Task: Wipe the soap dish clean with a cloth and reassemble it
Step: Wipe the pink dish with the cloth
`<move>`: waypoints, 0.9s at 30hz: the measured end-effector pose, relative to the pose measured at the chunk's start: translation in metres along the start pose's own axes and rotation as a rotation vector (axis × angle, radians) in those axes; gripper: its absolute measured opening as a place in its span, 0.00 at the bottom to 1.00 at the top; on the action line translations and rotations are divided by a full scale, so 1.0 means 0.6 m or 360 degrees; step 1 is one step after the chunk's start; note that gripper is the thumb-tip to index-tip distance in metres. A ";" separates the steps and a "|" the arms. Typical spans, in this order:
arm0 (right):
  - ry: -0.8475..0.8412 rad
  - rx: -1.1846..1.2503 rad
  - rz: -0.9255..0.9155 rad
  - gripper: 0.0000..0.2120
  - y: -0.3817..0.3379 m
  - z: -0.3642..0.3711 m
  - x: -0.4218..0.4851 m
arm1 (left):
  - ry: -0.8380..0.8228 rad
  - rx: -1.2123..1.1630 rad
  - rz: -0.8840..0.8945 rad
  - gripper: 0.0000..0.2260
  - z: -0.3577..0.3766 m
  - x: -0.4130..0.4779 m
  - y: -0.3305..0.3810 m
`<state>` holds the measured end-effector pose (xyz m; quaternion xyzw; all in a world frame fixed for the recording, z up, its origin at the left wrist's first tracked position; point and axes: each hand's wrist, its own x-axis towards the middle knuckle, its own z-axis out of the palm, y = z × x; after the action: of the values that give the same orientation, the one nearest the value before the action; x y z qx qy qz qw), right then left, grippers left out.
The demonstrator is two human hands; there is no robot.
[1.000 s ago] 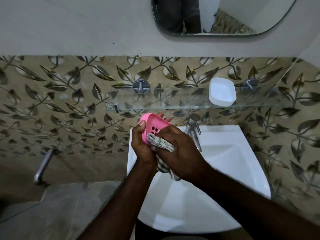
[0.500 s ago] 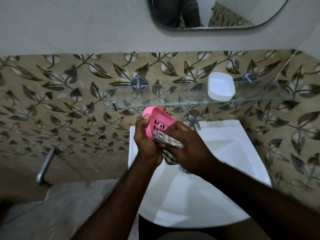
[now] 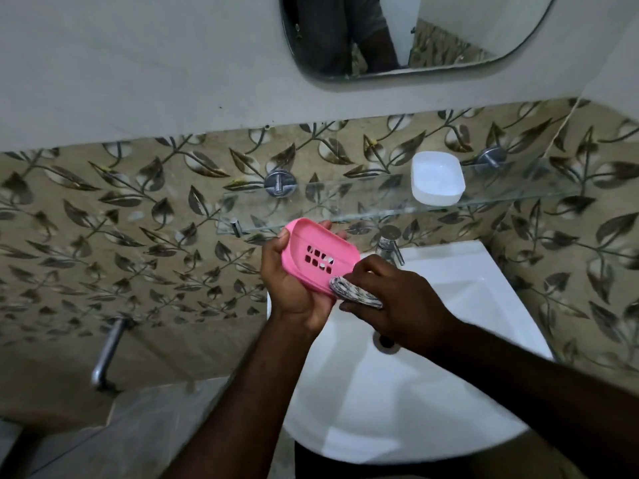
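- Your right hand (image 3: 397,299) covers most of the cloth (image 3: 356,292); only a folded, patterned edge shows (whether any hangs below, you cannot tell).
- That hand and the cloth hide the near right corner of the pink soap tray (image 3: 318,257).
- The fingers of your left hand (image 3: 294,288) lie behind the tray, with only their tips showing past its far rim.
- Your right forearm covers part of the drain (image 3: 385,341).
- The lower part of the tap (image 3: 389,248) is behind your right hand.
- The top edge cuts off the mirror (image 3: 449,36).

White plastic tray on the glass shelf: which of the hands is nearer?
Right. The right hand, gripping the patterned cloth, is below the white plastic tray, slightly left; the left hand, holding the pink slotted plastic dish, is farther left.
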<state>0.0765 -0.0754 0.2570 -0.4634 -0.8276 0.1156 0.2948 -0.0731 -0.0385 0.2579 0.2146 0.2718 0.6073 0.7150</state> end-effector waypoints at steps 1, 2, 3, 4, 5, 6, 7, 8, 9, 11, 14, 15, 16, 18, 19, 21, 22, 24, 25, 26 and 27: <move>-0.0015 -0.0130 -0.0040 0.14 0.010 -0.001 -0.002 | 0.0008 0.0000 -0.0082 0.28 -0.004 0.004 0.003; -0.0030 -0.0187 -0.0072 0.13 0.015 -0.001 -0.003 | 0.0007 0.0004 -0.0166 0.28 -0.009 0.007 0.005; -0.0045 -0.0189 -0.0092 0.13 0.018 -0.001 -0.003 | 0.0002 0.0002 -0.0236 0.27 -0.013 0.009 0.007; -0.0063 -0.0177 -0.0097 0.12 0.019 0.000 -0.004 | -0.0003 -0.0012 -0.0285 0.26 -0.018 0.009 0.007; -0.0059 -0.0155 -0.0081 0.10 0.016 0.002 -0.004 | -0.0007 -0.0034 -0.0319 0.27 -0.021 0.007 0.006; -0.0050 -0.0100 -0.0046 0.09 0.010 0.003 -0.006 | -0.0008 -0.0043 -0.0330 0.28 -0.022 0.004 0.003; -0.0040 0.0021 0.0021 0.07 0.005 0.004 -0.005 | -0.0002 -0.0047 -0.0325 0.31 -0.021 -0.001 -0.004; -0.0046 0.0215 0.0114 0.04 -0.003 0.004 -0.002 | 0.0013 -0.0025 -0.0305 0.34 -0.021 -0.007 -0.014; -0.0075 0.0369 0.0167 0.03 -0.009 0.006 0.000 | 0.0048 0.0020 -0.0270 0.35 -0.018 -0.013 -0.026; -0.0080 0.0423 0.0170 0.06 -0.021 0.014 0.003 | 0.0194 0.0119 -0.0194 0.30 -0.009 -0.022 -0.044; -0.0086 0.0401 0.0166 0.11 -0.026 0.023 -0.013 | 0.0272 -0.0006 -0.0233 0.30 -0.008 -0.028 -0.051; -0.0122 0.0317 0.0137 0.11 -0.023 0.022 -0.020 | 0.0268 -0.0058 -0.0256 0.30 -0.011 -0.027 -0.049; -0.0166 0.0188 0.0113 0.11 -0.019 0.018 -0.026 | 0.0250 -0.0095 -0.0269 0.28 -0.016 -0.025 -0.046; -0.0218 -0.0159 -0.0011 0.12 -0.004 0.009 -0.032 | 0.0207 -0.0133 -0.0318 0.27 -0.022 -0.024 -0.043; -0.0245 -0.0274 -0.0069 0.13 0.003 0.001 -0.031 | 0.0191 -0.0134 -0.0348 0.26 -0.025 -0.023 -0.042; -0.0352 -0.0442 -0.0135 0.14 0.015 -0.015 -0.021 | 0.0179 -0.0122 -0.0398 0.27 -0.026 -0.020 -0.042; -0.0419 -0.0505 -0.0131 0.16 0.017 -0.024 -0.012 | 0.0173 -0.0118 -0.0421 0.28 -0.025 -0.019 -0.042; -0.0497 -0.0602 -0.0109 0.19 0.020 -0.035 0.008 | 0.0143 -0.0134 -0.0445 0.35 -0.024 -0.015 -0.043; -0.0490 -0.0616 -0.0107 0.19 0.022 -0.040 0.019 | 0.0110 -0.0128 -0.0427 0.37 -0.022 -0.014 -0.045; -0.0475 -0.0593 -0.0086 0.18 0.021 -0.045 0.028 | 0.0076 -0.0110 -0.0402 0.37 -0.020 -0.014 -0.048; -0.0444 -0.0543 -0.0064 0.16 0.020 -0.047 0.035 | 0.0042 -0.0094 -0.0381 0.37 -0.016 -0.017 -0.050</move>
<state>0.0935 -0.0534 0.2822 -0.4695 -0.8771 0.0310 0.0969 -0.0580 -0.0536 0.2329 0.1513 0.2868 0.5281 0.7848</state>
